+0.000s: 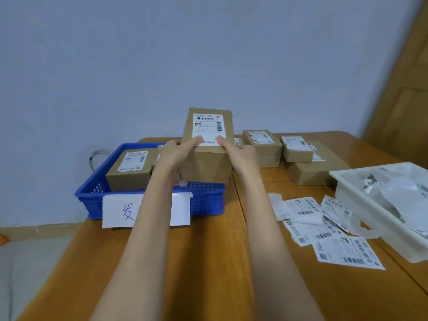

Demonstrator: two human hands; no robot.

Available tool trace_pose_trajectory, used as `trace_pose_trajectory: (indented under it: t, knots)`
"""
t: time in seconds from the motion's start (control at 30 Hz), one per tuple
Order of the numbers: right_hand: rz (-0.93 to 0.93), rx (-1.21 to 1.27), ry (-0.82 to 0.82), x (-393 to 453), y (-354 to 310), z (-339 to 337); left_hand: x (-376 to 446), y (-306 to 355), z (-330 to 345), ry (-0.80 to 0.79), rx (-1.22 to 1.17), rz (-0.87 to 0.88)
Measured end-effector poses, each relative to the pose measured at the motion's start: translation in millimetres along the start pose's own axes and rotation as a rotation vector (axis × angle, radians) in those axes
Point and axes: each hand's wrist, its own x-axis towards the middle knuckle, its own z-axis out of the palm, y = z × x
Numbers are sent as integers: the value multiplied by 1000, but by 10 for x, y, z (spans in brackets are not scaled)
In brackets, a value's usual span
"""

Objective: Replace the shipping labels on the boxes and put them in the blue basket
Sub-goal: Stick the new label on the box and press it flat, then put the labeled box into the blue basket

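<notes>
We grip the brown box (206, 144) with left hand (172, 154) and right hand (240, 154), thumbs pressing its white label (208, 127), above the blue basket (92, 193)

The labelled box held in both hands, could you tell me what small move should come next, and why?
Probably lower the box into the blue basket. Both the left hand and right hand grip it above the basket's right part, its label looks intact, and another labelled box already sits inside.
</notes>
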Motion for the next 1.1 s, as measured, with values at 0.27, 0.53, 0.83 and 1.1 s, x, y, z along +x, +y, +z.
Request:
trace_pose_trajectory:
  t: [0.27, 0.53, 0.83, 1.1]
  knots:
    - [74, -100, -7, 889, 102, 499, 882, -89, -30, 16, 59, -98]
    - [54, -141, 55, 1116, 215, 478, 1229, -212, 106, 19, 77, -71]
    - [8, -273, 32, 1138, 184, 632, 1260, -415, 78, 126, 43, -44]
    - [30, -201, 16, 1157, 226, 716, 1241, -455, 111, 167, 17, -27]
